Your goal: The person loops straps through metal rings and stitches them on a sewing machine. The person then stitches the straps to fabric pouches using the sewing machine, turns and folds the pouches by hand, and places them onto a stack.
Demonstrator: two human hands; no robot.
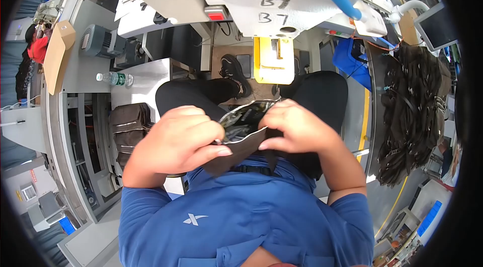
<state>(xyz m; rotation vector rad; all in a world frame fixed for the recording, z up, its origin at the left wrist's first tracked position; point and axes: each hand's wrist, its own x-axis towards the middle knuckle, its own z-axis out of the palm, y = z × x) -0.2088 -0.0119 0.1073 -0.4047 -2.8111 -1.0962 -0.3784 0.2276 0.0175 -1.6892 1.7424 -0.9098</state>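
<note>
A dark brown fabric pouch (235, 154) hangs between my two hands above my lap, its mouth spread wide. Light edging runs round the opening, and a patterned lining shows inside. My left hand (183, 138) grips one side of the rim, thumb along the outside. At the opposite side, my right hand (294, 126) pinches the rim between thumb and fingers. Part of the pouch's lower body is hidden against my blue shirt.
Ahead stands a white machine (246, 0) with a yellow plate (274, 60) under it. To the left are a water bottle (115, 79) and stacked dark pouches (130, 133). A heap of dark fabric pieces (412, 111) and a blue bin (352, 60) are at right.
</note>
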